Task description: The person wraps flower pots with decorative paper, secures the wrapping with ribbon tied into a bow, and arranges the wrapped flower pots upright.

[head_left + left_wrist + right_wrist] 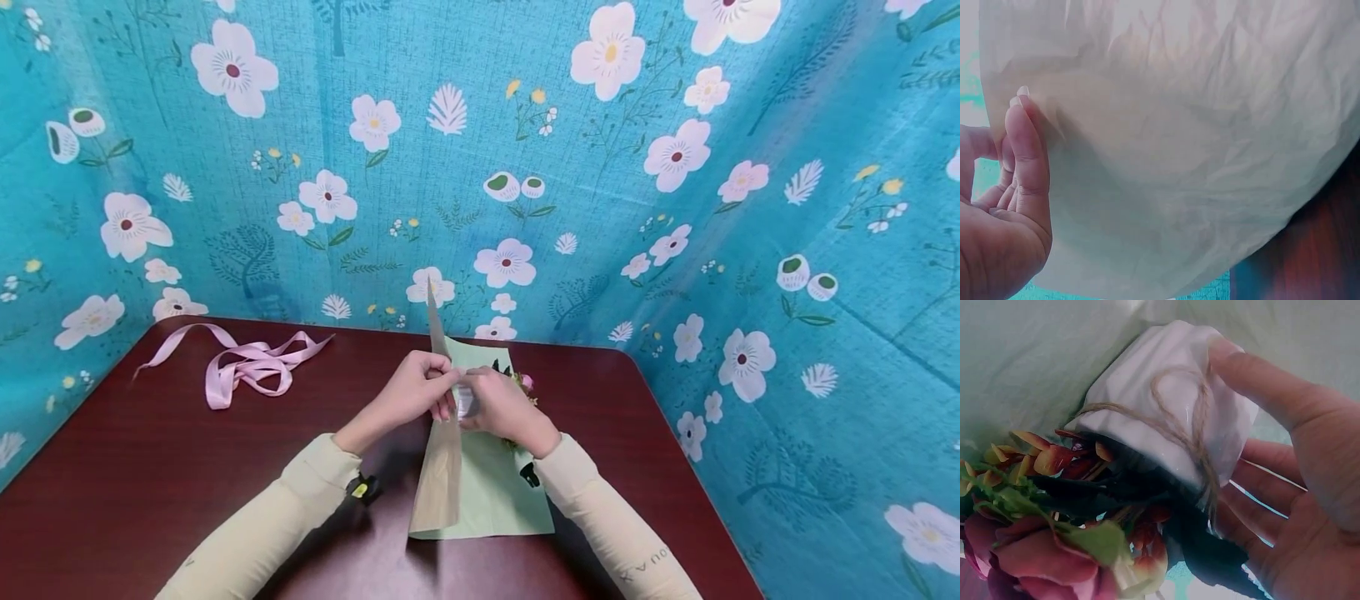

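Note:
In the head view, a sheet of pale green wrapping paper (501,496) stands partly folded up, its brownish back facing left. My left hand (412,387) pinches the raised edge of that paper between thumb and fingers; the left wrist view shows the crinkled sheet (1179,162) spread beside the fingers (1025,150). With my right hand (1297,469) I grip a white ribbed pot (1147,375) tied with a twine bow (1129,415), tipped on its side against the paper. Artificial flowers (1047,559) in pink and yellow, with dark leaves, stick out of the pot.
A loose pink ribbon (255,362) lies in loops at the back left of the dark red-brown table (150,500). Blue flower-printed cloth (450,167) hangs behind the table and along its sides. A black device (362,487) sits at my left wrist.

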A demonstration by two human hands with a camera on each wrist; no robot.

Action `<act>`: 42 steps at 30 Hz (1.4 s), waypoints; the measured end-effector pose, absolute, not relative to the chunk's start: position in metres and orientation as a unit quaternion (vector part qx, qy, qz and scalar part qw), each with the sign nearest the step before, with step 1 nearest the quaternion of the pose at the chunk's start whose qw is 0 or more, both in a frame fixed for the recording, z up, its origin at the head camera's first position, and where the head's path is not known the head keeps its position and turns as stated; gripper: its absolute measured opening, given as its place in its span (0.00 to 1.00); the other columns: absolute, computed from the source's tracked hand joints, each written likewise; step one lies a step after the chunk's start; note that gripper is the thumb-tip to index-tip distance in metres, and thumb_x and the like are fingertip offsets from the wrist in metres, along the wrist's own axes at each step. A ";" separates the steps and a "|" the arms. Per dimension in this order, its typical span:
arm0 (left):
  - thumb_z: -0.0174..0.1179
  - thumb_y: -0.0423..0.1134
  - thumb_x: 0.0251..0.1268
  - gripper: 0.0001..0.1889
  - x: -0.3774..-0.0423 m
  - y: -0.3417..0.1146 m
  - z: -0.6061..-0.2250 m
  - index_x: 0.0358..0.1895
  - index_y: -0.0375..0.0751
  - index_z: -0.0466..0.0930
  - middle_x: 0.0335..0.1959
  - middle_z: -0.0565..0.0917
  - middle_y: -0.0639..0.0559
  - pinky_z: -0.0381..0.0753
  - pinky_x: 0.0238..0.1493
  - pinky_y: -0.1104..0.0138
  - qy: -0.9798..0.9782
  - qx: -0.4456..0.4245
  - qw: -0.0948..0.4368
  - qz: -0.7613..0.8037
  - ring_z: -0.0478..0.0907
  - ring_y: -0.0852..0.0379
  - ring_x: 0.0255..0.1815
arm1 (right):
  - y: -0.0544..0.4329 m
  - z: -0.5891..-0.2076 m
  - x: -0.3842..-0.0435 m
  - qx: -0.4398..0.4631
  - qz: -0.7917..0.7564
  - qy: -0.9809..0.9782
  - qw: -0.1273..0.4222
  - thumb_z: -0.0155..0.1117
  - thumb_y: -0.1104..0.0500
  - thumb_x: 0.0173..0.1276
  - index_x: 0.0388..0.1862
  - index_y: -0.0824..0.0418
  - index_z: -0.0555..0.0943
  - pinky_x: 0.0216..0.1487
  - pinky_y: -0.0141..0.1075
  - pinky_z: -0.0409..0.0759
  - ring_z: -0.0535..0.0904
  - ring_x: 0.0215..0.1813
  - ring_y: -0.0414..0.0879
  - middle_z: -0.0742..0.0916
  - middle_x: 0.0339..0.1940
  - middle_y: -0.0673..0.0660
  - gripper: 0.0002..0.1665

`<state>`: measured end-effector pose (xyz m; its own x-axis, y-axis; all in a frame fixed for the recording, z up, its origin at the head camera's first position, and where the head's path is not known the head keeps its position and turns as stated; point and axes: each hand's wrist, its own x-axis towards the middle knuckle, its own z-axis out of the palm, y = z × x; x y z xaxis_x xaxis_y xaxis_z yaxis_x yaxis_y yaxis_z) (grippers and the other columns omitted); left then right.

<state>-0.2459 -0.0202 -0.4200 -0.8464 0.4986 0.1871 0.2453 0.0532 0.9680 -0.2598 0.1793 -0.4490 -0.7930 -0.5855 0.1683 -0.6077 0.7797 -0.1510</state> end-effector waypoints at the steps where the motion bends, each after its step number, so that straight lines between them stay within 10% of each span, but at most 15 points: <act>1: 0.56 0.36 0.77 0.17 -0.246 -0.018 -0.420 0.32 0.23 0.78 0.15 0.83 0.47 0.81 0.18 0.66 0.719 0.260 0.100 0.637 0.78 0.59 0.12 | 0.181 -0.449 -0.261 0.319 0.103 -0.941 0.053 0.86 0.49 0.49 0.58 0.56 0.84 0.45 0.39 0.83 0.80 0.47 0.45 0.88 0.46 0.50 0.36; 14: 0.55 0.37 0.77 0.15 -0.251 0.000 -0.425 0.32 0.29 0.82 0.18 0.84 0.46 0.83 0.20 0.64 0.715 0.281 0.108 0.631 0.79 0.57 0.14 | 0.203 -0.433 -0.234 0.317 0.159 -0.934 0.036 0.73 0.58 0.67 0.64 0.59 0.82 0.58 0.42 0.81 0.79 0.58 0.48 0.86 0.58 0.54 0.26; 19: 0.55 0.37 0.77 0.16 -0.252 0.008 -0.426 0.31 0.28 0.81 0.18 0.84 0.45 0.82 0.19 0.64 0.714 0.285 0.109 0.630 0.79 0.58 0.14 | 0.208 -0.426 -0.209 0.309 0.219 -0.922 0.085 0.62 0.57 0.76 0.41 0.56 0.86 0.46 0.37 0.80 0.80 0.41 0.40 0.86 0.36 0.47 0.07; 25: 0.54 0.36 0.77 0.16 -0.254 0.018 -0.426 0.32 0.26 0.80 0.19 0.85 0.45 0.83 0.20 0.65 0.717 0.283 0.114 0.627 0.79 0.59 0.15 | 0.213 -0.424 -0.184 0.280 0.314 -0.898 0.127 0.55 0.49 0.81 0.18 0.50 0.77 0.22 0.30 0.69 0.64 0.19 0.31 0.70 0.14 0.39 0.25; 42: 0.60 0.38 0.73 0.10 -0.253 0.021 -0.430 0.32 0.39 0.82 0.25 0.84 0.45 0.84 0.28 0.64 0.746 0.319 0.047 0.582 0.80 0.56 0.23 | 0.233 -0.419 -0.166 0.223 0.307 -0.923 0.059 0.63 0.57 0.73 0.12 0.48 0.68 0.19 0.29 0.64 0.62 0.15 0.34 0.67 0.10 0.42 0.27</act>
<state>-0.2533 0.0207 -0.4301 -0.7923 0.5307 0.3009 0.4209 0.1183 0.8994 -0.1660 0.2332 -0.4185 -0.8933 -0.3761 0.2462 -0.4487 0.7123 -0.5397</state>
